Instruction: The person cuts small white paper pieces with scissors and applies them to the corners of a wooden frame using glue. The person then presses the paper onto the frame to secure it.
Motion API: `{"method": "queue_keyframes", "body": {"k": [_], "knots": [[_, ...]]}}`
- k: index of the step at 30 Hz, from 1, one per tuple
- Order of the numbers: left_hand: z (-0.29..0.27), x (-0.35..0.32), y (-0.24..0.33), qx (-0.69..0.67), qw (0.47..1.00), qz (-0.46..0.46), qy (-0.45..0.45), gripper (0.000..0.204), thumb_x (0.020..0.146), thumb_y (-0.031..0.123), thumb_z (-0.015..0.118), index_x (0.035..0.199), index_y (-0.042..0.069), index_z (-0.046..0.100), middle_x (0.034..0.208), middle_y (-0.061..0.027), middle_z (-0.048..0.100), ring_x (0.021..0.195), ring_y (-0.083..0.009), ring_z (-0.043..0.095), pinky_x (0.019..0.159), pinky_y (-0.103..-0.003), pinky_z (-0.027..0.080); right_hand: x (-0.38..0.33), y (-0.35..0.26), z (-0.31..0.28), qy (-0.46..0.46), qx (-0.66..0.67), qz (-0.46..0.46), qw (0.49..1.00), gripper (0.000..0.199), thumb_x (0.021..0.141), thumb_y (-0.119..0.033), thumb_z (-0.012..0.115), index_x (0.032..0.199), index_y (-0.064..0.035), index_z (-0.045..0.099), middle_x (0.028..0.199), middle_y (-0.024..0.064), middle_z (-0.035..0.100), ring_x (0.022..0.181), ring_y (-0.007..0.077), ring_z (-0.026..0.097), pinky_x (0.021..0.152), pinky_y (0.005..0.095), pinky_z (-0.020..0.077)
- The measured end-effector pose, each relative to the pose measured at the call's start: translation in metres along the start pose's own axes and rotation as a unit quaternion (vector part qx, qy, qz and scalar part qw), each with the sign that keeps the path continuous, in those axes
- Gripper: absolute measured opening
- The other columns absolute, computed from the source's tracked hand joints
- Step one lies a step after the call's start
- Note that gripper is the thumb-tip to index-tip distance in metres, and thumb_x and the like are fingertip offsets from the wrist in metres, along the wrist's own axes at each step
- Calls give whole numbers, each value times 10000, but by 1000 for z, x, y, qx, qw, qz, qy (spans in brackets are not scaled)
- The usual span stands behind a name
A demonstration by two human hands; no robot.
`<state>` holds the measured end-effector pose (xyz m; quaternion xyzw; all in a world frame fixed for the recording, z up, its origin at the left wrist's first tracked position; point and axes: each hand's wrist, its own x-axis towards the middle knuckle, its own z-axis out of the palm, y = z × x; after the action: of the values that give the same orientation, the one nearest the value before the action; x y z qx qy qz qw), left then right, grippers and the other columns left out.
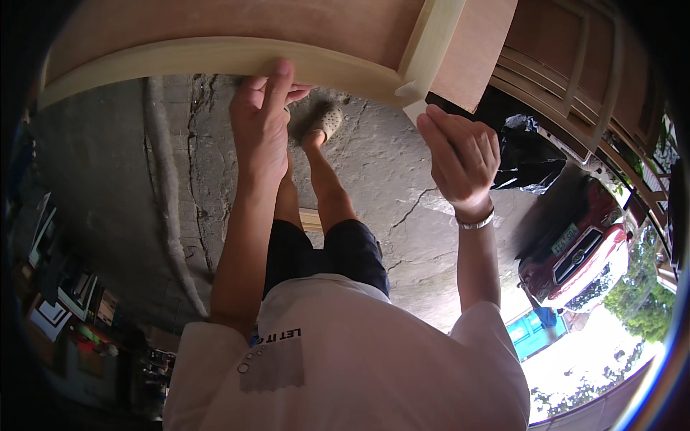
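A brown wooden panel (237, 20) with a pale timber frame (208, 52) spans the top of the view. My left hand (262, 118) grips the near rail, its thumb on the rail's face and its fingers curled under the edge. At the frame's right corner is a small whitish patch (407, 89). My right hand (463, 154) pinches a small, flat, pale piece (415, 110) between thumb and fingers, right beside that corner. Most of the piece is hidden by the fingers, so its kind is unclear. A band circles my right wrist.
Below lies a cracked concrete floor (410, 215), with my clog-shod foot (329, 123) on it. A black plastic bag (528, 154) sits to the right, near stacked wooden frames (553, 86). Farther right stands a red car (575, 251). Assorted clutter (75, 302) fills the far left.
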<state>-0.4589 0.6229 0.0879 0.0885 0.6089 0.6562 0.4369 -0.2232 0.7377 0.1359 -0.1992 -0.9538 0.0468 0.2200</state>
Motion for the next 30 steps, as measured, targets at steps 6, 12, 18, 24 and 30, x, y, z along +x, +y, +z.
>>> {"method": "queue_keyframes", "body": {"k": [6,12,18,24,30], "knots": [[-6,-7,-4,-21,1000,14,18,346,1009,370,673,1111,39,676,977,-57,715,921,-156,694,912,-348,514,25,1,2,-1,0,-21,1000,347,775,-159,770,1119,-113,773,1125,12,745,890,145,674,756,296,504],[-9,-5,-2,12,1000,18,2,347,1019,370,653,1136,43,664,1008,-54,702,939,-151,678,926,-376,509,25,1,12,12,-4,-49,999,384,774,-163,761,1156,-127,766,1163,-6,729,913,143,666,778,307,508],[-8,-3,-3,14,999,29,6,357,1010,382,671,1120,43,694,990,-54,729,919,-145,694,899,-350,511,21,0,15,-50,8,-34,998,403,768,-141,736,1169,-114,764,1174,4,719,905,147,663,786,319,508],[-9,-3,-4,13,999,25,19,364,1005,392,679,1104,43,714,975,-56,743,908,-147,704,897,-341,510,-7,-18,3,-61,34,-6,998,384,765,-128,733,1145,-91,773,1158,6,725,906,142,641,773,309,492],[-8,-3,-1,15,1000,26,10,325,1019,361,660,1100,50,702,985,-46,717,913,-138,686,898,-344,516,-12,-23,1,-5,9,2,1000,345,768,-118,755,1111,-125,797,1205,-35,711,916,134,611,749,290,476]]}}
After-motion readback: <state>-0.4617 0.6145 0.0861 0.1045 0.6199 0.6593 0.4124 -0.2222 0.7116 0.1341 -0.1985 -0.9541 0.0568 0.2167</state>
